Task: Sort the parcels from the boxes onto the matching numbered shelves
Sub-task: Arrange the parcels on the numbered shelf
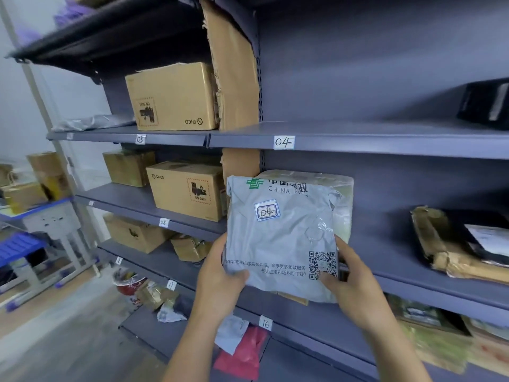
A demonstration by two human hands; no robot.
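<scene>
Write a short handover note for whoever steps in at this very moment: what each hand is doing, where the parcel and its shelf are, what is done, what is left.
The left hand grips the lower left edge of the grey parcel; the right hand grips its lower right edge.
The grey parcel, marked 04, is held upright in front of the level below its target.
The 04 tag sits on the edge of the 04 shelf, just above the parcel; a black item lies at that shelf's far right.
Done: parcel in hand, number showing.
Left: lift it onto the 04 shelf, then sort the rest.
</scene>
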